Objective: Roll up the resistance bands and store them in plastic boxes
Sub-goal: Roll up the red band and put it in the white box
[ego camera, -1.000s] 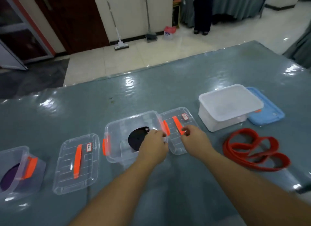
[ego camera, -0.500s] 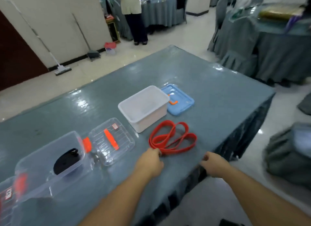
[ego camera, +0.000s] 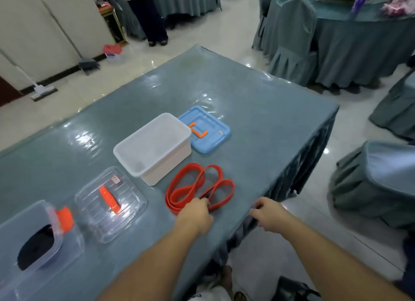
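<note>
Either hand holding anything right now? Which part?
The left hand grips the red rubber resistance band at its near edge, where loops overlap. The right hand rests curled at the table edge, holding nothing visible.

A glossy cream tiled floor [ego camera: 235, 38] reflects overhead light. Beyond the table's [ego camera: 258, 112] far right corner stand a draped round table [ego camera: 363, 42] and covered chairs [ego camera: 294, 38]. A squeegee mop [ego camera: 42, 91] and a broom [ego camera: 87, 64] lean against the pale wall [ego camera: 33, 31] past the far left edge.

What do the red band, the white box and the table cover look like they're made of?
Red band: likely rubber or latex; flat matte strip lying in limp loops, pinched by the left hand.
White box: seemingly translucent frosted plastic; light shows through its rigid walls.
Table cover: grey-blue cloth, probably under clear glossy plastic film, given the wrinkled glare.
</note>
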`<state>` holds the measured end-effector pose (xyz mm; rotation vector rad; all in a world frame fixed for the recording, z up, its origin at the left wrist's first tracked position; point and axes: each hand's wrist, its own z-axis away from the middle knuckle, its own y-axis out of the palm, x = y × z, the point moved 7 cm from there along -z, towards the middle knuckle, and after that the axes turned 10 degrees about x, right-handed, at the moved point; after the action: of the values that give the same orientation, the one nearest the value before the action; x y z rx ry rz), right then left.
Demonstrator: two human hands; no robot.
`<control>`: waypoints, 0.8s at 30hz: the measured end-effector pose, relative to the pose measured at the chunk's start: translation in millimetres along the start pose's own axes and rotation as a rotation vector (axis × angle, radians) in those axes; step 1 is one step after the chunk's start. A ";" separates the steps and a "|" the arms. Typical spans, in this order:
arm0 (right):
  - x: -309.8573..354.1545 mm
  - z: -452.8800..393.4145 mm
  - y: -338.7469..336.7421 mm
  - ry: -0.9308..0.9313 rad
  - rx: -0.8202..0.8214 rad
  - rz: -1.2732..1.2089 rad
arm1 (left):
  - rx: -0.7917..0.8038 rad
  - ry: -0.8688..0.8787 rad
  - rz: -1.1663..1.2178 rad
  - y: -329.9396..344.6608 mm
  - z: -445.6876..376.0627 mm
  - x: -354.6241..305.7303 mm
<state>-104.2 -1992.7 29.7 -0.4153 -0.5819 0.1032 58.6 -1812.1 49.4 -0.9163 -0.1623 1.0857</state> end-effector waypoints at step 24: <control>153.4 -180.0 9.1 -0.223 0.194 0.540 | -0.151 -0.358 0.229 -40.0 -87.0 68.6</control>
<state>123.2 -2015.4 -31.4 -0.3655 -0.6604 0.7252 166.2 -1811.1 1.5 -0.8822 -0.4478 1.4624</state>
